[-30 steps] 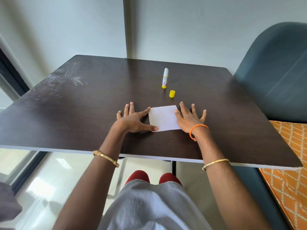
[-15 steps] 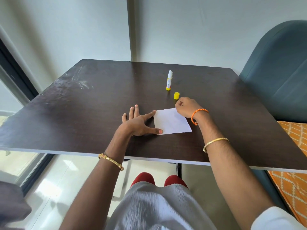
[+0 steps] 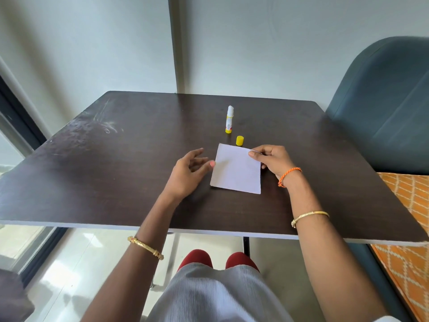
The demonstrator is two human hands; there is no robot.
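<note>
Right hand (image 3: 274,160) pinches the white paper's (image 3: 236,169) far right corner; left hand (image 3: 188,173), fingers loosely spread, holds nothing beside its left edge, mid-counter (image 3: 116,182)

Dark brown table (image 3: 116,182), scuff marks far left of glue stick (image 3: 229,119). Glue stick upright, uncapped. Yellow cap (image 3: 240,140) just in front of it, slightly right. White paper (image 3: 236,170) nearer again, beyond the cap.

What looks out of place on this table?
The white-and-yellow glue stick stands uncapped; its small yellow cap sits apart on the dark brown table, just beyond the white paper square that the right hand pinches by a corner. Pale scratches mark the table's far left.
</note>
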